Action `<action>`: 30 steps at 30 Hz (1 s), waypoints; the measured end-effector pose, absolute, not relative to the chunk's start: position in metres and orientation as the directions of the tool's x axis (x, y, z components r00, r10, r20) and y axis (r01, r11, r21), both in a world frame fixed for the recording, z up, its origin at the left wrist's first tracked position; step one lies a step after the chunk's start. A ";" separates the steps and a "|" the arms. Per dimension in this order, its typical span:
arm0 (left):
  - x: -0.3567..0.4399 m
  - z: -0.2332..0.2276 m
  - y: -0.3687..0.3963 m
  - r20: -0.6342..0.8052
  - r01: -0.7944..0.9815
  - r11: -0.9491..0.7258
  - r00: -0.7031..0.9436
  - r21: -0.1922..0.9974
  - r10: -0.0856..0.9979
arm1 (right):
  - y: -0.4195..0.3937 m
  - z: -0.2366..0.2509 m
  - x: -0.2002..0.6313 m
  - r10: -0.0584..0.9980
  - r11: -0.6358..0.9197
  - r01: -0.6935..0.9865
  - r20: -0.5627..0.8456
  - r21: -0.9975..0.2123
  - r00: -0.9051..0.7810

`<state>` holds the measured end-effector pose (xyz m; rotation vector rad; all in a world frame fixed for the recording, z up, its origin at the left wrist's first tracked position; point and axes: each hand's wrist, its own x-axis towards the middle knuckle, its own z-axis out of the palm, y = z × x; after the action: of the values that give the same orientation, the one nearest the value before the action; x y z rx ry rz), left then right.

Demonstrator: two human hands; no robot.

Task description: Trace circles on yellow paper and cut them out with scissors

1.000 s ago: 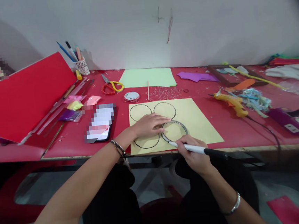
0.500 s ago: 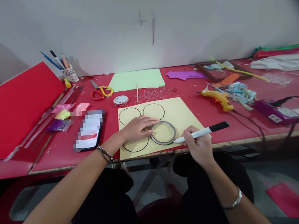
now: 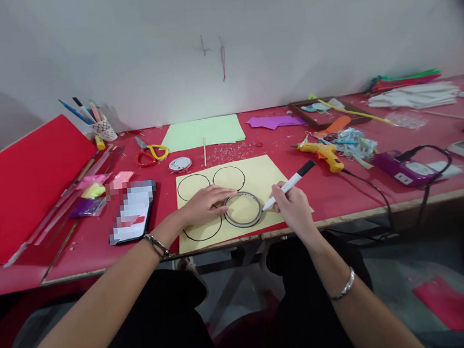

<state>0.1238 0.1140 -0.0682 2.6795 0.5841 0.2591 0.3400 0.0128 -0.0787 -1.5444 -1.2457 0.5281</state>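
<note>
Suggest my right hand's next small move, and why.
Probably slide the marker around the outer edge of the ring with your right hand: the marker's tip sits at or near the ring's right side, your left hand touches the ring, and the yellow paper beneath bears three drawn circles.

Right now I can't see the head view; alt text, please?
The right hand holds a white marker at a gray ring's outer edge; the left hand touches the ring. Beneath, yellow paper bears three drawn black circles; smartphone, scissors and hot glue gun lie around it.
</note>
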 end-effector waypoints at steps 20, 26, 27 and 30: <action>0.126 -0.057 0.101 0.056 0.599 -0.628 0.700 0.496 0.712 | 0.015 -0.088 0.349 0.774 0.294 0.538 0.527 -0.790 0.351; 0.106 -0.035 0.109 0.023 0.729 -0.514 0.566 0.452 0.824 | 0.003 -0.086 0.367 0.830 0.230 0.773 0.534 -0.591 0.161; 0.103 -0.030 0.112 0.033 0.744 -0.492 0.537 0.451 0.843 | 0.002 -0.086 0.368 0.845 0.229 0.801 0.521 -0.553 0.118; 0.098 -0.015 0.121 0.066 0.773 -0.444 0.467 0.454 0.882 | -0.003 -0.087 0.361 0.877 0.232 0.857 0.479 -0.460 0.019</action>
<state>0.0981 0.1210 -0.0153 2.3593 1.3944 0.4175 0.3606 -0.0034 -0.0869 -1.6003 -1.8089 0.0372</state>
